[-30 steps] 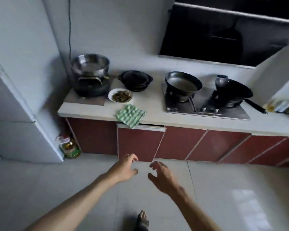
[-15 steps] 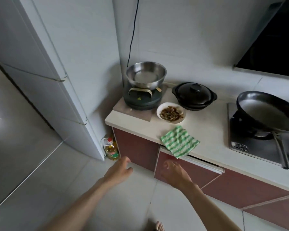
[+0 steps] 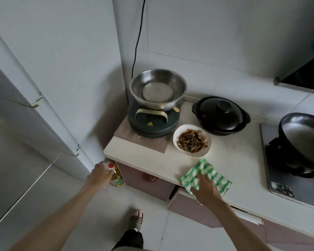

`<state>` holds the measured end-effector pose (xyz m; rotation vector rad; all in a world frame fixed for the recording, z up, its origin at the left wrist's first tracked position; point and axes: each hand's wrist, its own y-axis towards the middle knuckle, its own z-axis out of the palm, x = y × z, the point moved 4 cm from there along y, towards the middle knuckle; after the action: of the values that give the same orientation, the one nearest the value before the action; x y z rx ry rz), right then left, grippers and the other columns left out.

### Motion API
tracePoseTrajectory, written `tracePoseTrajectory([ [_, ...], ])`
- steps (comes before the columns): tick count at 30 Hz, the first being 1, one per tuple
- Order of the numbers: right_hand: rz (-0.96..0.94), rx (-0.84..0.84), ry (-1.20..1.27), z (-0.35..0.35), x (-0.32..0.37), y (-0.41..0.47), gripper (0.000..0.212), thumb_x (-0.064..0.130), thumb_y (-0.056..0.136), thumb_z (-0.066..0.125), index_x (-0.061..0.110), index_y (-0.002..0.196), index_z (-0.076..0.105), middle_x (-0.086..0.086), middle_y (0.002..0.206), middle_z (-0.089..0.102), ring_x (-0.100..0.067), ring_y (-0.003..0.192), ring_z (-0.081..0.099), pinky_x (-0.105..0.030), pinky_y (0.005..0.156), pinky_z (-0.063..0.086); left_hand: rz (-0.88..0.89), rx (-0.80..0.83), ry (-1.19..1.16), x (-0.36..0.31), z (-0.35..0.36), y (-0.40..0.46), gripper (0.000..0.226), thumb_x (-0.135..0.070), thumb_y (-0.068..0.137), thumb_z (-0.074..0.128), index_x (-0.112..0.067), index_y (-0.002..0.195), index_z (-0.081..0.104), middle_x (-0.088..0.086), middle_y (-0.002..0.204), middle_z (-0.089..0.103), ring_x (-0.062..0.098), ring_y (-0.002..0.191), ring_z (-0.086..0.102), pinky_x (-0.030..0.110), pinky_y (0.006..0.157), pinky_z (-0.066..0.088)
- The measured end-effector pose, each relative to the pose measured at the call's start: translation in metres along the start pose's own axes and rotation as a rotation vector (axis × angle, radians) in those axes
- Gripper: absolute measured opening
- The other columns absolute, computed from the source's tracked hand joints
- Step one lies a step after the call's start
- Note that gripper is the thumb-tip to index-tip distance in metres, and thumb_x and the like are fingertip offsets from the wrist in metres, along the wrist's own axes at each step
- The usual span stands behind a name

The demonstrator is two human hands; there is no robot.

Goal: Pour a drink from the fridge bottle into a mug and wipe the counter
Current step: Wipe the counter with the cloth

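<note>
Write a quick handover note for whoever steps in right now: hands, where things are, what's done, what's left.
Left hand: in front of the oil bottle on the floor by the fridge; grip unclear.
Right hand: resting on the green cloth at the counter edge.
No mug or drink bottle in view.
Done: nothing visible.
Left: fetch bottle, pour into mug, wipe counter.

The pale cream stone counter (image 3: 149, 160) carries a grey mat (image 3: 129, 140) under a dark round cooker, a white bowl of brown food (image 3: 192, 140), a black lidded clay pot (image 3: 220, 115) and a steel gas hob (image 3: 294, 185). A green-and-white checked cloth (image 3: 208, 173) lies at its front edge, overhanging slightly. On the pale tiled floor (image 3: 43, 200) beside the cabinet stands a red-capped yellow oil bottle (image 3: 116, 175).
</note>
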<state>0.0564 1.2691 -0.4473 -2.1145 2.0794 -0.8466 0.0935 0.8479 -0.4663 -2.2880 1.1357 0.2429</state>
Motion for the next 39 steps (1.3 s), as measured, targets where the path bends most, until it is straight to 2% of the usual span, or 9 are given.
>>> tracePoseTrajectory([
  [3,0.096,-0.014,0.033,-0.004,0.001,0.014,0.063,0.037,0.092,0.062,0.020,0.148,0.039,-0.005,0.146,0.046,-0.027,0.131,0.049,-0.037,0.100,0.046,0.074,-0.048,0.061,-0.011,-0.023,0.060,0.059,-0.034,0.090,0.059,-0.005,0.138,0.040,0.020,0.140,0.049,0.039,0.123,0.053,0.049,0.097,0.045],
  [8,0.255,-0.055,0.055,-0.001,0.001,0.029,0.062,0.038,0.091,0.065,0.017,0.145,0.042,-0.007,0.146,0.046,-0.029,0.131,0.049,-0.035,0.099,0.046,0.186,-0.002,0.101,-0.029,-0.030,0.149,0.065,-0.039,0.101,0.043,-0.005,0.153,0.025,0.017,0.156,0.037,0.038,0.134,0.046,0.050,0.105,0.041],
  [14,0.364,-0.061,0.076,0.008,-0.011,0.025,0.060,0.030,0.090,0.067,0.020,0.145,0.044,-0.006,0.141,0.049,-0.027,0.124,0.053,-0.034,0.094,0.047,0.126,0.047,-0.087,-0.019,0.014,0.158,0.051,-0.038,0.101,0.044,-0.009,0.141,0.030,0.027,0.133,0.051,0.048,0.116,0.053,0.058,0.092,0.046],
  [20,0.323,-0.211,0.069,0.011,-0.021,0.043,0.052,0.021,0.087,0.071,0.009,0.135,0.053,-0.016,0.134,0.057,-0.036,0.122,0.054,-0.044,0.097,0.047,0.120,0.053,-0.100,-0.026,0.014,0.164,0.048,-0.036,0.101,0.045,-0.011,0.139,0.033,0.024,0.132,0.050,0.050,0.101,0.062,0.056,0.086,0.051],
  [23,0.338,-0.236,0.025,0.020,-0.025,0.055,0.065,0.040,0.099,0.055,0.014,0.154,0.034,-0.011,0.162,0.031,-0.031,0.147,0.032,-0.050,0.119,0.025,0.112,0.044,-0.107,-0.026,0.016,0.162,0.051,-0.036,0.101,0.044,-0.008,0.142,0.032,0.025,0.136,0.046,0.050,0.105,0.061,0.057,0.087,0.051],
  [28,0.529,-0.205,0.094,0.050,-0.005,0.090,0.073,0.064,0.100,0.018,0.028,0.162,0.004,-0.003,0.170,-0.008,-0.022,0.156,-0.009,-0.056,0.124,-0.003,0.092,-0.014,-0.079,-0.030,0.021,0.164,0.055,-0.031,0.101,0.047,-0.005,0.147,0.030,0.029,0.138,0.045,0.050,0.118,0.052,0.054,0.091,0.047],
  [31,0.397,-0.247,0.032,0.081,0.035,0.087,0.068,0.061,0.101,0.010,0.030,0.161,-0.001,-0.003,0.168,-0.011,-0.023,0.155,-0.014,-0.049,0.124,-0.011,0.093,-0.037,-0.067,-0.028,0.022,0.166,0.056,-0.027,0.101,0.048,-0.001,0.147,0.031,0.032,0.133,0.047,0.052,0.115,0.052,0.054,0.090,0.045],
  [35,0.023,-0.248,-0.005,0.119,0.131,0.094,0.062,0.044,0.105,0.027,0.023,0.161,0.011,-0.005,0.169,0.002,-0.026,0.156,-0.004,-0.049,0.125,-0.003,0.127,0.029,-0.076,-0.021,0.023,0.172,0.057,-0.028,0.103,0.045,-0.001,0.150,0.026,0.034,0.133,0.045,0.051,0.116,0.052,0.050,0.089,0.044],
  [39,-0.301,-0.073,0.017,0.154,0.252,0.123,0.063,0.027,0.104,0.039,0.022,0.162,0.014,-0.001,0.169,0.002,-0.024,0.156,-0.006,-0.050,0.126,0.000,0.128,0.177,-0.215,-0.010,0.020,0.176,0.055,-0.040,0.107,0.034,-0.012,0.153,0.027,0.011,0.154,0.037,0.029,0.140,0.038,0.037,0.110,0.033],
])
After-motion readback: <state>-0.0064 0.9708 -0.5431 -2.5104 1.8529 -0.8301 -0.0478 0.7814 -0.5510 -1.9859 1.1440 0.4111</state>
